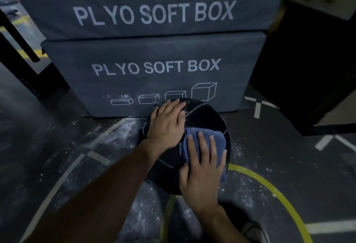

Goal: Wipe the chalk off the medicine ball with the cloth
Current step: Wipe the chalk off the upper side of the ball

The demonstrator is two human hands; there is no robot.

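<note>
A black medicine ball [206, 116] with pale stitched seams sits on the dark floor against the grey boxes. White chalk smears show near its far top, by my left fingertips. My left hand [166, 125] lies flat on the ball's upper left side with straight fingers. A blue cloth [207, 136] is spread over the ball's near right side. My right hand [202, 167] presses down on the cloth with its fingers spread and straight. The ball's near bottom is hidden by my arms.
Two stacked grey "PLYO SOFT BOX" blocks [154, 73] stand right behind the ball. A black box [308, 65] stands at the right. Chalk dust [123, 127] is scattered over the floor, which carries white lines and a yellow arc [269, 186]. A shoe tip [254, 229] shows at the bottom.
</note>
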